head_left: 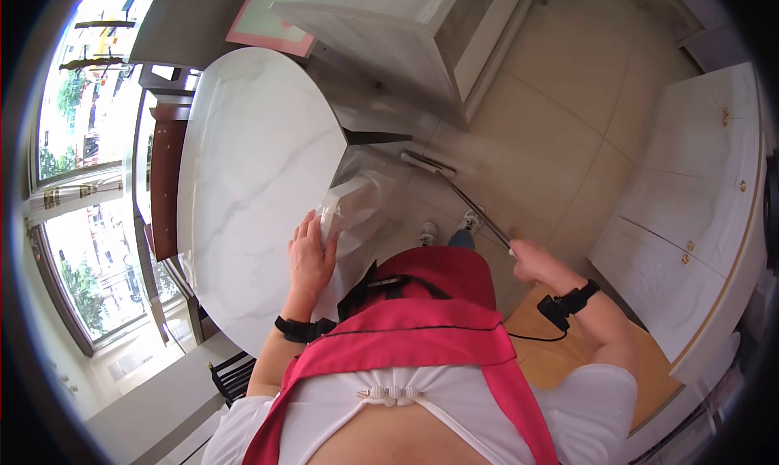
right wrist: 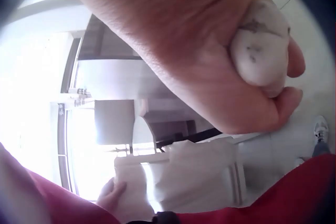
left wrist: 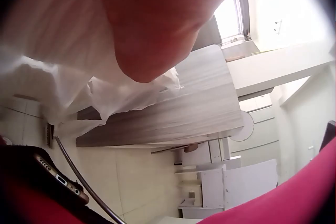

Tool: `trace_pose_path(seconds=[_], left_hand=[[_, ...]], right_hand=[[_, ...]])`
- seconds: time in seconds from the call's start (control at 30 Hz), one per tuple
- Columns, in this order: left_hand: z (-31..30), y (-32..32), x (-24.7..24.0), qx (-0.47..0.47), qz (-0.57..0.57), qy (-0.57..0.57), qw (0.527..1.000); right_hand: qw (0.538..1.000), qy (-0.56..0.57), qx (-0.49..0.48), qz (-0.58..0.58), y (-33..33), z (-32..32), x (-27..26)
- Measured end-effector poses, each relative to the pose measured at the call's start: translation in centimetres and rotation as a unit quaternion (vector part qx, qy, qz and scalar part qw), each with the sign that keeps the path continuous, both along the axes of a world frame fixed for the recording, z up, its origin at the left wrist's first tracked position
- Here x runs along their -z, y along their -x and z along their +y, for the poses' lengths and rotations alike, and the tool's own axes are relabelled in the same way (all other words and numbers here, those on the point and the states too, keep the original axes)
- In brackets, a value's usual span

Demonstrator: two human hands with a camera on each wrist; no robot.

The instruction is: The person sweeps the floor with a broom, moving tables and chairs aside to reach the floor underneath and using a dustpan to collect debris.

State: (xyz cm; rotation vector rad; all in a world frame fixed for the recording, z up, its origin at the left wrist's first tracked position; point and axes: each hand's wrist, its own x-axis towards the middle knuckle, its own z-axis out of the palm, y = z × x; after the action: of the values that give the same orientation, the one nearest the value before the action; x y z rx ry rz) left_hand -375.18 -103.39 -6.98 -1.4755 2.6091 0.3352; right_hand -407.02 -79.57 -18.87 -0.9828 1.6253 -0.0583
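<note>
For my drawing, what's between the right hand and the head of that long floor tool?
The tool's thin pole runs between the right hand and the tool's head, with the floor behind, as the head view shows.

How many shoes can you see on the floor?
2. The left shoe is just beyond the red apron; the right shoe is beside the long handle. Others could be hidden.
</note>
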Motion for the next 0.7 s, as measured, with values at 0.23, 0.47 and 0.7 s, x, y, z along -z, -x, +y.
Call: trace_pose_path(seconds=[0.23, 0.47, 0.7], left_hand=[[-0.2, 0.1, 0.4, -0.007, 0.007, -0.004, 1.000], [0.0, 0.6, 0.0, -0.009, -0.005, -0.006, 1.000], [0.2, 0.0, 0.2, -0.004, 0.015, -0.025, 1.000]], right_hand=[[0.997, 0.067, 0.010, -0.041, -3.1, -7.5, 7.3], [0.981, 0.184, 0.059, -0.030, -9.6, -13.7, 21.9], [0.994, 0.038, 0.099, 0.009, -2.8, -3.4, 16.0]])
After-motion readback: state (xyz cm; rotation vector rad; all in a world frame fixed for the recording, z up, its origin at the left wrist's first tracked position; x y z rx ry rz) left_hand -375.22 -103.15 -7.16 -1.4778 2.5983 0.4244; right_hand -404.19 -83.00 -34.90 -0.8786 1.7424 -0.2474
